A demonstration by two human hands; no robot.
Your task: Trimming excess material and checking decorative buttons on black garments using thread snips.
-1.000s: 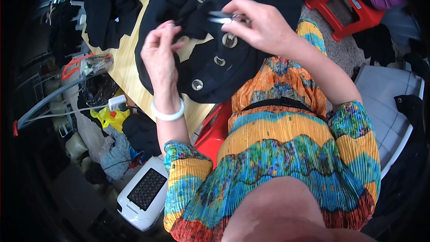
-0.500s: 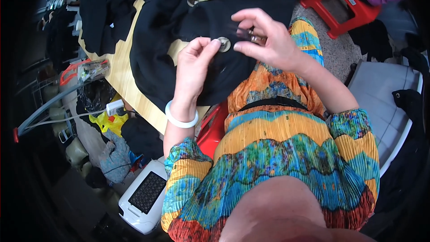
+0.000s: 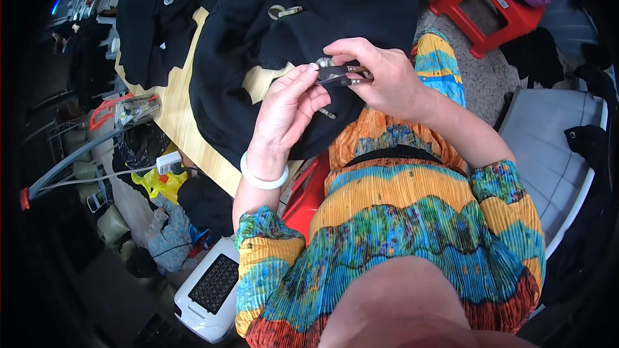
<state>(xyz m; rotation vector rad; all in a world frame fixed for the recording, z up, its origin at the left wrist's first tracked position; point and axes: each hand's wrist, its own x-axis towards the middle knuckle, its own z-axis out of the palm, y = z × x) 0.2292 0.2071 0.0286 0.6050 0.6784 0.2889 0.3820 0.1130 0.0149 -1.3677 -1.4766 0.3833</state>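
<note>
A black knit garment point(image 3: 225, 58) lies bunched over the light wooden table point(image 3: 171, 119). Pinched at the fingertips, my left hand point(image 3: 280, 113) is closed by a pale round button point(image 3: 324, 62) on that cloth. My right hand point(image 3: 393, 77) grips dark thread snips point(image 3: 336, 77), their blades lying across the left fingertips, just below the button. Whether the blades touch thread is too small to tell. Farther up the garment sits a ring-shaped button with a bar-like piece point(image 3: 284, 11). Another button point(image 3: 327, 113) shows partly beneath my left fingers.
Another black garment point(image 3: 151, 32) with pale buttons lies at the far left of the table. A red plastic stool point(image 3: 451, 3) and a grey plastic lid-like panel point(image 3: 548, 132) are on the right. Lower left are a yellow bag point(image 3: 161, 183) and a white plastic case point(image 3: 209, 290).
My right hand has moved left and slightly down, bringing the snips to my left fingertips. The left fingers have shifted a little, and the button is now partly covered.
</note>
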